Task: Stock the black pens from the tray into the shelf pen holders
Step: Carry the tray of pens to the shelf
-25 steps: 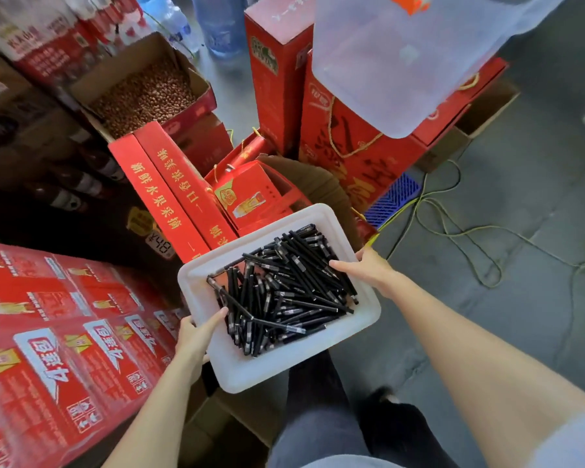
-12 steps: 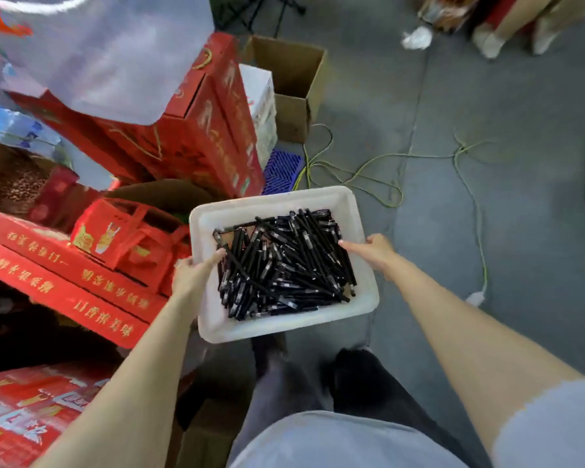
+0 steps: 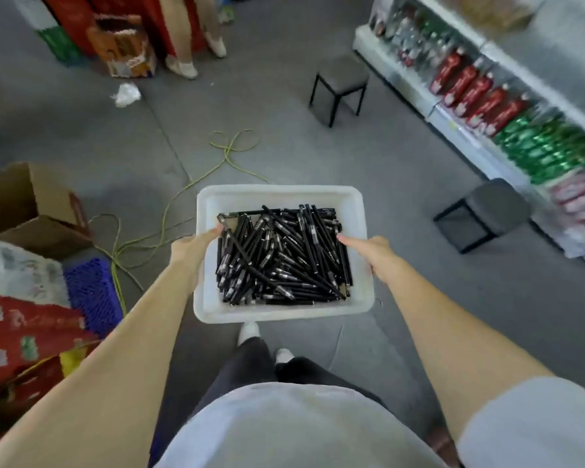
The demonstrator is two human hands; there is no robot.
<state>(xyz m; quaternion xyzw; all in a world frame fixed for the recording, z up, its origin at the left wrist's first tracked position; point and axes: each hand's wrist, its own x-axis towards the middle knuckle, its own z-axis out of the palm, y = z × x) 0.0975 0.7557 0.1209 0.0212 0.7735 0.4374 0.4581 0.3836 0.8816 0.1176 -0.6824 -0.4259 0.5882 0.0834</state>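
Hands first: the left hand (image 3: 191,246) grips the left rim of the white tray (image 3: 281,197), thumb hooked over the edge, and the right hand (image 3: 368,251) grips the right rim likewise. Black pens (image 3: 281,258) lie in a loose heap inside the tray, at the centre of the frame. Carrying it well means keeping it level (otherwise the pens would slide to one side) with both thumbs clamped. Beyond, a yellow-green cord (image 3: 196,177) loops on the floor at centre left, worth stepping around. Two dark stools (image 3: 341,82) stand right of centre, near the shelf (image 3: 402,79) along the right edge. No pen holders show there, so stocking has not begun.
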